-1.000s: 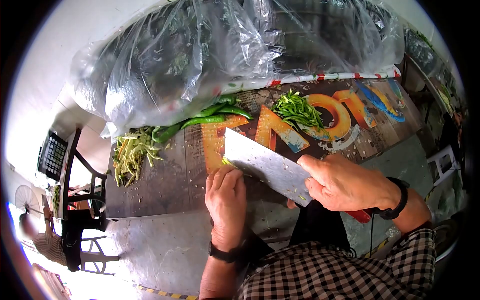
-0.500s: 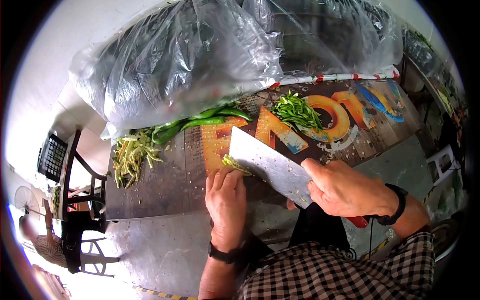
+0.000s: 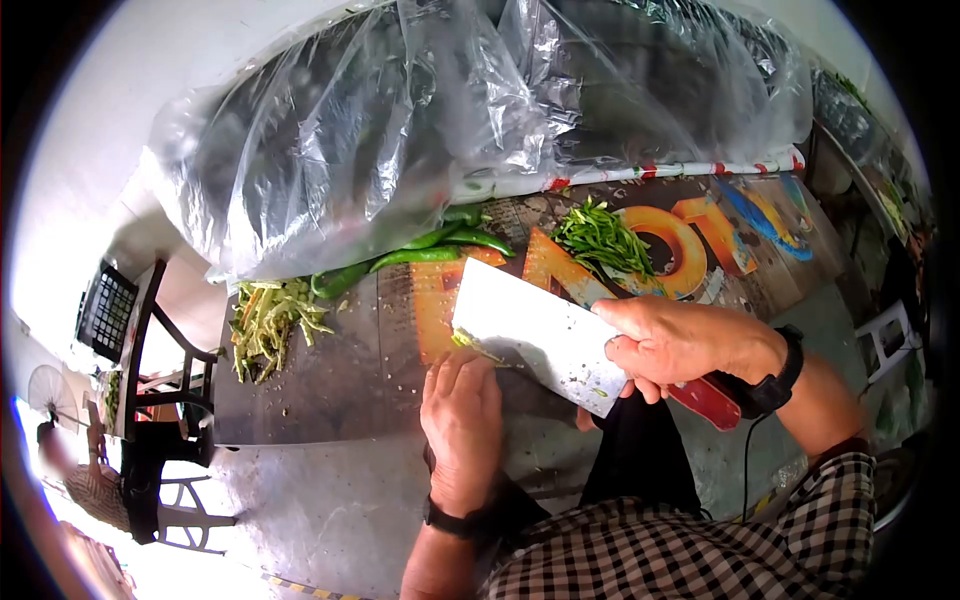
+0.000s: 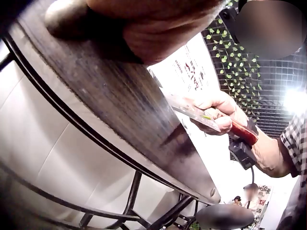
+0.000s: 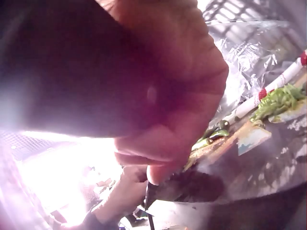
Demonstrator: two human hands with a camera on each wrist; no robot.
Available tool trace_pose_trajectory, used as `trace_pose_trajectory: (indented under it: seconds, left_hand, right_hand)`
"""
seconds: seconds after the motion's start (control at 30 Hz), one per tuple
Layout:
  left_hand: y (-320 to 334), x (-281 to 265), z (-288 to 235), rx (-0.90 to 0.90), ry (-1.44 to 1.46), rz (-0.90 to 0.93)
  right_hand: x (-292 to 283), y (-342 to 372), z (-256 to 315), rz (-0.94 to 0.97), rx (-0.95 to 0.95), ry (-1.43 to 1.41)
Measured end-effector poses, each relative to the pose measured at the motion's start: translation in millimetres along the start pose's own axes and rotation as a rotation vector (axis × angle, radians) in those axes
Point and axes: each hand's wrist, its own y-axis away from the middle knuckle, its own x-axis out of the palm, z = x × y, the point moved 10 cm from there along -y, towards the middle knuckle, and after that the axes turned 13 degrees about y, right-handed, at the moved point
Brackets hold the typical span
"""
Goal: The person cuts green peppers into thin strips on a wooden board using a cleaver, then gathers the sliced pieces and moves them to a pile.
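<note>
My right hand (image 3: 680, 345) grips a cleaver by its red handle (image 3: 705, 402). Its broad blade (image 3: 535, 335) is tilted so the face shines white, with small green bits stuck on it. The blade's left end is right by the fingertips of my left hand (image 3: 462, 415), which rests bent-fingered at the table's front edge. Those fingertips hold down a pale green pepper piece (image 3: 475, 345), mostly hidden under them. In the left wrist view the cleaver (image 4: 192, 112) is beyond the left hand (image 4: 163, 24); the right wrist view shows mainly the back of the right hand (image 5: 187, 86).
On the wooden table (image 3: 340, 400), a heap of pale pepper trimmings (image 3: 270, 325) lies left, whole green peppers (image 3: 420, 255) lie behind, and shredded green pepper (image 3: 605, 240) is piled right. Clear plastic sheeting (image 3: 400, 130) covers the back. Another person (image 3: 95, 480) sits far left.
The cleaver first moved right, away from the left fingertips, uncovering the pepper piece. Its face has since turned upward and brightened, and more red handle shows. The left hand has stayed nearly in place.
</note>
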Motion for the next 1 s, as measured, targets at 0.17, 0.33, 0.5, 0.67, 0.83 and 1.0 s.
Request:
trace_pose_trajectory:
  seconds: [0.17,0.33,0.5,0.67,0.83,1.0]
  left_hand:
    - [-0.9,-1.5,-2.2,-0.001,0.010,-0.029]
    - [-0.2,-0.8,-3.1,-0.004,0.007,-0.028]
    - [2.6,-0.4,0.1,-0.013,-0.007,-0.032]
    - [1.8,0.5,2.5,-0.026,0.007,-0.017]
    - [3.3,-0.4,0.3,-0.022,0.000,-0.051]
    - [4.4,-1.2,2.8,-0.020,-0.026,-0.042]
  right_hand:
    - [0.3,-9.5,-17.5,0.070,0.020,-0.099]
    - [4.1,-17.2,-30.4,0.106,-0.002,-0.146]
    - [-0.4,-7.0,-13.3,0.091,0.018,0.030]
    - [-2.1,-15.5,-9.6,0.126,-0.005,0.030]
    - [7.0,-18.6,-29.3,0.141,0.005,-0.165]
    - [16.1,-22.9,-40.3,0.176,0.006,-0.378]
